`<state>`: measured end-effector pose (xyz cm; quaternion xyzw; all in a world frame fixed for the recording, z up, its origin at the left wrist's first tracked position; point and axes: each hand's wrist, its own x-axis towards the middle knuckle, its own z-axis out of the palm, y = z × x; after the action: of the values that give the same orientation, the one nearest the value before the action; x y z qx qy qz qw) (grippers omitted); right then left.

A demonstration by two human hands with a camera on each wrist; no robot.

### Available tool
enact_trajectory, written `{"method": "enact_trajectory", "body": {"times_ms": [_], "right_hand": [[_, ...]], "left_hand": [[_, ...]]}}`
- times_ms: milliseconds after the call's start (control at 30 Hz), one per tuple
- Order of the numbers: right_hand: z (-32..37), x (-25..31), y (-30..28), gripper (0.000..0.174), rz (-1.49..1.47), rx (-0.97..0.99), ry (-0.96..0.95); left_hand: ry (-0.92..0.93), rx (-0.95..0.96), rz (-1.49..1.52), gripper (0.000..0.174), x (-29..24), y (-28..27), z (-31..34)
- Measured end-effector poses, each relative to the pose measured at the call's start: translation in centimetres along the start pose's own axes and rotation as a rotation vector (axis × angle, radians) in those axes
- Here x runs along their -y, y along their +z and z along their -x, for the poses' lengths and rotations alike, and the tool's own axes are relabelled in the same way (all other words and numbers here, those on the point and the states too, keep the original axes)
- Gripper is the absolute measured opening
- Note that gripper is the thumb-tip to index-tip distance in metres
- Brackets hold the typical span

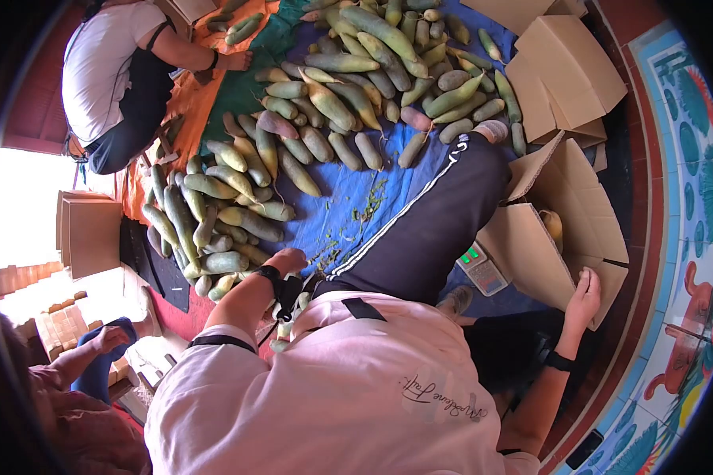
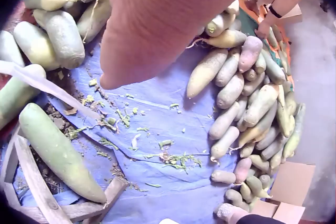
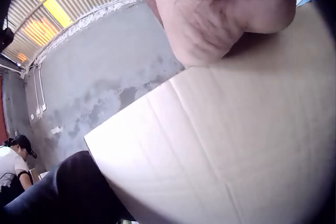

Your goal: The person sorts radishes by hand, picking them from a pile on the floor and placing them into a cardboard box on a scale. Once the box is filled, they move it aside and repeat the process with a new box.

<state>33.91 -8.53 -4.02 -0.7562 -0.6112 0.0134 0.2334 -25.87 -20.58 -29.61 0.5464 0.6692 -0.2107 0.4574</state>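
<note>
In the head view my right hand (image 1: 585, 297) grips the near flap of a cardboard box (image 1: 602, 210), its fingers lying along the edge. The flap (image 3: 210, 140) fills much of the right wrist view, with the hand (image 3: 226, 19) over its top edge. A yellowish radish (image 1: 552, 228) shows inside the box. My left hand (image 1: 287, 260) hangs loosely curled over the blue tarp, beside the left heap of green radishes (image 1: 214, 186), and nothing shows in it. From the left wrist view, a radish (image 2: 58, 153) lies near slatted wood (image 2: 37, 182) close below.
A digital scale (image 1: 483, 269) with a lit display stands beside the box. More radishes (image 1: 356, 71) cover the far tarp (image 1: 325, 214). Another cardboard box (image 1: 566, 75) lies at the far right. One person (image 1: 115, 79) squats at upper left; another (image 1: 79, 412) sits at lower left.
</note>
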Motion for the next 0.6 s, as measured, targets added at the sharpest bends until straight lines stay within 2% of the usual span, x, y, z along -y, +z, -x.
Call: {"method": "enact_trajectory", "body": {"times_ms": [100,200,333,400,533,600], "right_hand": [[0.4,0.5,0.1,0.032,0.013,0.024,0.039],[0.5,1.0,0.0,0.035,0.041,0.041,0.046],[0.5,0.8,0.1,0.037,0.057,0.071,0.065],[0.5,0.8,0.1,0.037,0.062,0.075,0.066],[0.6,1.5,-0.1,0.038,0.049,0.070,0.089],[0.6,1.2,0.0,0.038,0.047,0.073,0.092]], "left_hand": [[0.015,0.034,-0.040,0.035,0.2,1.2,0.6],[-0.047,0.143,-0.086,0.048,-0.7,1.4,2.0],[-0.117,0.289,-0.114,0.050,0.8,4.4,0.7],[-0.118,0.111,-0.107,0.051,0.3,4.5,1.7],[-0.074,0.179,-0.259,0.049,-0.1,3.6,1.3],[-0.097,0.139,-0.423,0.040,-0.9,4.0,1.4]]}}
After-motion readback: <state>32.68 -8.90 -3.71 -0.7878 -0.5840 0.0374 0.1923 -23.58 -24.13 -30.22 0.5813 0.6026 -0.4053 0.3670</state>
